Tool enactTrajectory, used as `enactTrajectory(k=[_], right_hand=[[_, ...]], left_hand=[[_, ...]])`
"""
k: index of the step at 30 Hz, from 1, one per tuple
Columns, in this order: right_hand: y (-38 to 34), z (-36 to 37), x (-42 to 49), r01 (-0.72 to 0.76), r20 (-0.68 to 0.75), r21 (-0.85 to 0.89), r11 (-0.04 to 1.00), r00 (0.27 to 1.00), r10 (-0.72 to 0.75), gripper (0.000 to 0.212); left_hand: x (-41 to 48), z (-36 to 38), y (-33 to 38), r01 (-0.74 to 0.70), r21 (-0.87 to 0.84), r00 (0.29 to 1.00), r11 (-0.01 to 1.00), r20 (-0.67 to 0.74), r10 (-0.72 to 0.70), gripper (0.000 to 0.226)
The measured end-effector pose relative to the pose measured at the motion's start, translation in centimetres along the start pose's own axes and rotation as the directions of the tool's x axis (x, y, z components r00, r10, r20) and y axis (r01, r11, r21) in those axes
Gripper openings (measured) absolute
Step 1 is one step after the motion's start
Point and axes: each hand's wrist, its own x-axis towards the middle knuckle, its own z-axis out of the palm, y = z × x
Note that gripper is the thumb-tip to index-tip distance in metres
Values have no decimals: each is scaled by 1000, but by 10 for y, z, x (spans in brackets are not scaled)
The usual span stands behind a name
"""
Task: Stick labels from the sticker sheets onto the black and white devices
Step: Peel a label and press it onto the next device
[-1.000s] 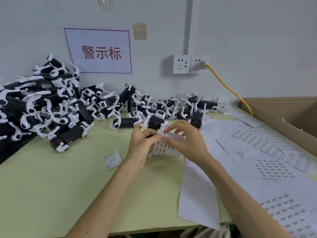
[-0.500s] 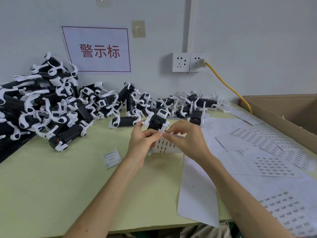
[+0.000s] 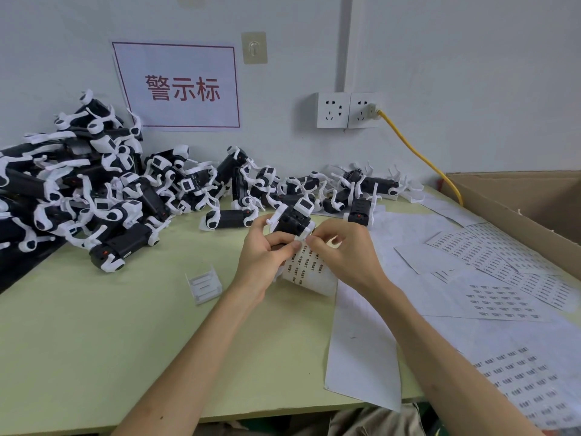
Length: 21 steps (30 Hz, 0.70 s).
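The device [image 3: 294, 220] is now against my fingertips. A second ago the right hand [image 3: 342, 250] was working over the sticker sheet [image 3: 309, 272]; since then it has come up to the lower edge of the device with the label [image 3: 300, 240] pinched between thumb and forefinger. I judge the peeling is finished and the sticking begins. The left hand [image 3: 264, 259] has its fingers curled round the black body and holds it just above the table [image 3: 94, 325], with the sheet hanging curled under both hands. The label touches the device edge, but whether it already adheres I cannot tell. Behind, to the left, the pile of devices [image 3: 94, 190] waits.
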Motion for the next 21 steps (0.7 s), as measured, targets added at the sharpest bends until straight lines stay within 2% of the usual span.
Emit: enactTrajectory(k=[3, 6, 11, 14, 21], right_hand=[[0, -3, 1, 11, -1, -11, 1000, 1000, -11, 22], [-1, -4, 0, 18, 14, 55, 998, 1000, -19, 21], [-6, -4, -2, 33, 61, 81, 996, 997, -38, 20], [-3, -5, -1, 43, 50, 63, 997, 998, -46, 12], [-3, -6, 0, -31, 51, 102, 994, 998, 26, 20]], left_hand=[[-1, 1, 1, -12, 22, 1000, 1000, -6, 12, 52], [-1, 1, 2, -24, 39, 999, 999, -39, 25, 49], [-2, -1, 5, -18, 34, 996, 999, -84, 21, 66], [-4, 0, 8, -32, -3, 999, 999, -34, 32, 61], [-5, 2, 7, -59, -9, 997, 998, 45, 59, 60]])
